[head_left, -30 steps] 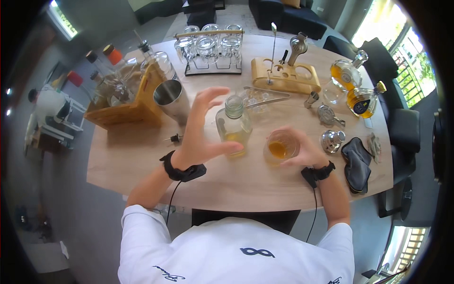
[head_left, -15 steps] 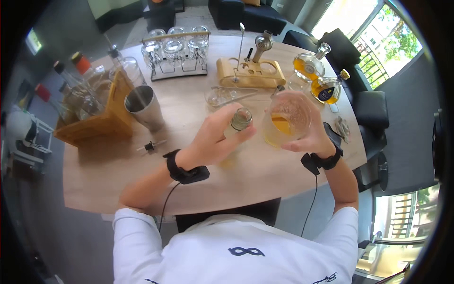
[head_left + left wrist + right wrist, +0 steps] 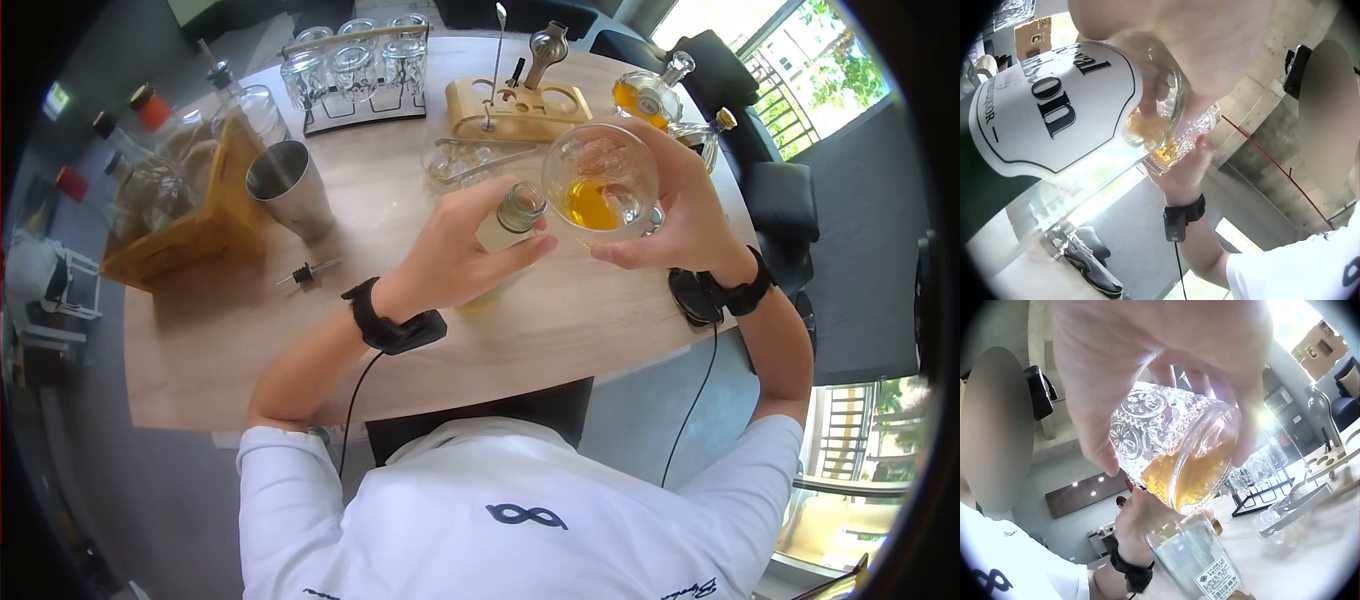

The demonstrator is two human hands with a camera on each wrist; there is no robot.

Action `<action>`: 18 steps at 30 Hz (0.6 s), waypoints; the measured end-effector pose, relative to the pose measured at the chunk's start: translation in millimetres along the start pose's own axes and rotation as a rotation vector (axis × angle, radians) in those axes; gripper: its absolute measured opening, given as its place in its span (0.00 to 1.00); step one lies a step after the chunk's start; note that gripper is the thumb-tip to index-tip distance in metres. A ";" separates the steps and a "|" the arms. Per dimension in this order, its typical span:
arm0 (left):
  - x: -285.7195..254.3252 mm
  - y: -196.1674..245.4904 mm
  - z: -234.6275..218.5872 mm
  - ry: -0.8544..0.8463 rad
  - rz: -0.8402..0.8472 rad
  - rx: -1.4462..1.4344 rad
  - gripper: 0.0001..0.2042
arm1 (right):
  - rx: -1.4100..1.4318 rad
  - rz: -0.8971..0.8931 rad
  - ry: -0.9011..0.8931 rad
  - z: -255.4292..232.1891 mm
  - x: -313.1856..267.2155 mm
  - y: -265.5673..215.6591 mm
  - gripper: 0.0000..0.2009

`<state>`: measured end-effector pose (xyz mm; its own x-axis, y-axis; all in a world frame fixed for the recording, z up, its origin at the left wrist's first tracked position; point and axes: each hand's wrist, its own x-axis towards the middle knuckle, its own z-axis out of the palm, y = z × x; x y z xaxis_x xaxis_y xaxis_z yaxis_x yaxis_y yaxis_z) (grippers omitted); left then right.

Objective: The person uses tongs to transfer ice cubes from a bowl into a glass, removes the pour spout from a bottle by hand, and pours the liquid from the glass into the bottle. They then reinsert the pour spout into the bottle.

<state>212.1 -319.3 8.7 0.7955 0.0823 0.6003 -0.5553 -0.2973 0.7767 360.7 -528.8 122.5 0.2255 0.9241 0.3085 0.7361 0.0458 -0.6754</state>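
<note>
In the head view my left hand (image 3: 455,245) grips a clear bottle (image 3: 520,208) around its neck and shoulder; the mouth has no stopper. My right hand (image 3: 680,200) holds a patterned glass (image 3: 600,180) with amber liquid, tilted beside the bottle's mouth. The right wrist view shows the glass (image 3: 1166,437) tipped, its liquid near the rim, close above the bottle (image 3: 1197,556). A white label (image 3: 1060,103) on the bottle fills much of the left wrist view. Whether liquid is flowing I cannot tell.
A metal shaker cup (image 3: 290,190) and a pourer spout (image 3: 303,272) lie left of my hands. Behind are a wooden bottle crate (image 3: 190,235), a rack of upturned glasses (image 3: 355,75), a wooden tool stand (image 3: 520,110), tongs over a clear dish, and decanters at the right.
My left hand has closed round the bottle. The right hand has lifted the glass from the table area, brought it beside the bottle's mouth and tilted it. The head view has shifted.
</note>
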 end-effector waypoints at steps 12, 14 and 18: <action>-0.6 -4.5 1.5 0.007 0.019 -0.021 0.18 | -0.084 -0.011 0.048 0.2 8.6 -15.8 0.41; -1.1 -6.5 2.5 0.008 0.025 -0.025 0.18 | -0.082 0.000 0.054 -0.7 10.2 -18.0 0.40; -0.9 -5.4 0.9 0.008 0.030 -0.011 0.18 | -0.131 -0.026 0.040 -3.3 11.3 -18.0 0.40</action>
<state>214.6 -318.6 3.8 0.7767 0.0813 0.6246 -0.5814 -0.2891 0.7605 352.1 -520.4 140.3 0.2286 0.9073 0.3528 0.8187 0.0169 -0.5740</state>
